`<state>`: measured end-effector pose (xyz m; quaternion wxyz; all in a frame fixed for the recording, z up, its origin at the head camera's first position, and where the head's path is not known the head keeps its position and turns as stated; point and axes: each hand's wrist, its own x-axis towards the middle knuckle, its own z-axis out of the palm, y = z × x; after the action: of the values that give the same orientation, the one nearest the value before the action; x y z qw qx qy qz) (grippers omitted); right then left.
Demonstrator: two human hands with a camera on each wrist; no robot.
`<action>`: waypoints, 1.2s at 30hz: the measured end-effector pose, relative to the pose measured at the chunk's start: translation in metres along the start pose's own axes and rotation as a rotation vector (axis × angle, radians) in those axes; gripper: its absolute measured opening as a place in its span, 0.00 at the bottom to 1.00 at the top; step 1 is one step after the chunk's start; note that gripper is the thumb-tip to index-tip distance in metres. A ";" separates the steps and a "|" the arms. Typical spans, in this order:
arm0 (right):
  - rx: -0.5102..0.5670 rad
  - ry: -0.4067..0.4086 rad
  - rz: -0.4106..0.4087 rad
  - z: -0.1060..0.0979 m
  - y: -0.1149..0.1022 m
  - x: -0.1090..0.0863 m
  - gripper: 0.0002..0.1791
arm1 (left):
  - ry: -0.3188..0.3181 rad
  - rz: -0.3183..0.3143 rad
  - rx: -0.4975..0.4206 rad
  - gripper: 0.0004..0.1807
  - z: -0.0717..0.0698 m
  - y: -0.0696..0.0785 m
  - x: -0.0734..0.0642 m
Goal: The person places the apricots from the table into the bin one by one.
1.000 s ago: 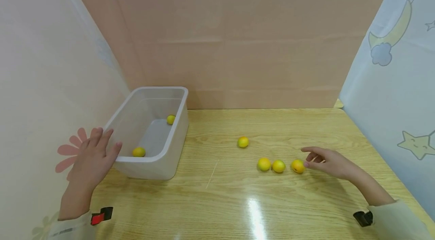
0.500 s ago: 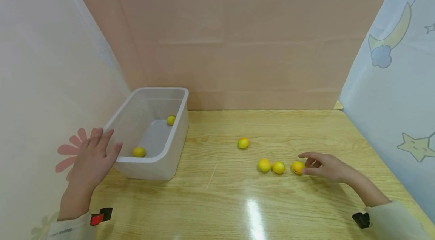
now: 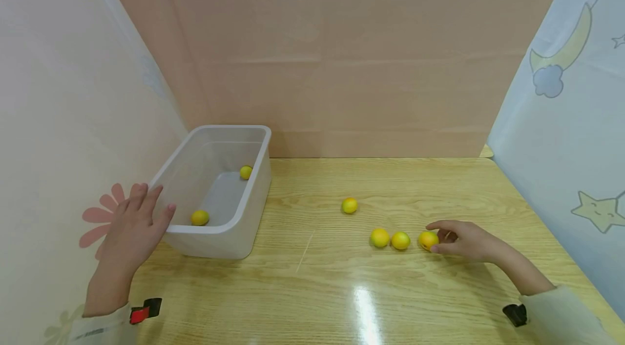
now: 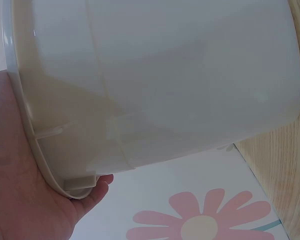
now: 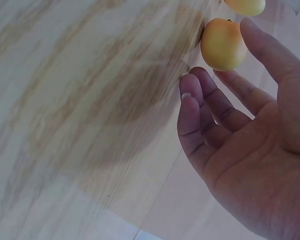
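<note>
My left hand (image 3: 129, 225) holds the near left corner of a white plastic bin (image 3: 257, 193). In the left wrist view, its fingers (image 4: 91, 201) bend past the bin's rim (image 4: 31, 122) against the outside. At the right of the table, my right hand (image 3: 466, 242) has thumb and index finger around a small round yellow-orange fruit (image 3: 427, 240). In the right wrist view the thumb tip meets one side of this fruit (image 5: 221, 46), and the other fingers (image 5: 190, 117) are bent beside it. The fruit sits on the table, the rightmost in a row.
Two more such fruits lie left of it, a greenish-yellow fruit (image 3: 400, 240) and a yellow fruit (image 3: 380, 237). Farther back is a single fruit (image 3: 349, 205). Inside the bin lie a near fruit (image 3: 199, 218) and a far fruit (image 3: 246, 172). Cloth walls enclose the wooden table (image 3: 312, 291).
My right hand has moved slightly left and down, bringing thumb and index finger around the rightmost fruit. My left hand and the bin have stayed in place.
</note>
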<state>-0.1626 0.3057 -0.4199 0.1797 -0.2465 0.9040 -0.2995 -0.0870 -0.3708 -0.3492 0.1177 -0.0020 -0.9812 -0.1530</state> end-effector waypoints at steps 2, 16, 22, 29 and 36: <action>0.001 -0.003 0.002 0.001 0.000 0.000 0.33 | 0.003 0.002 -0.004 0.38 -0.001 0.000 0.000; -0.026 0.004 -0.042 0.002 0.000 0.002 0.33 | 0.009 0.004 -0.009 0.38 -0.001 0.002 -0.002; -0.062 0.015 -0.038 0.001 -0.001 0.002 0.31 | 0.008 0.004 -0.010 0.38 -0.001 0.003 -0.001; -0.092 0.039 -0.033 0.001 -0.002 0.001 0.29 | 0.011 -0.001 -0.006 0.38 -0.001 0.003 -0.001; -0.097 0.041 -0.050 0.001 -0.003 0.002 0.29 | 0.012 0.006 -0.008 0.38 -0.001 0.002 0.000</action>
<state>-0.1631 0.3023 -0.4191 0.1413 -0.2712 0.9145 -0.2648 -0.0861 -0.3689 -0.3474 0.1239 -0.0045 -0.9798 -0.1566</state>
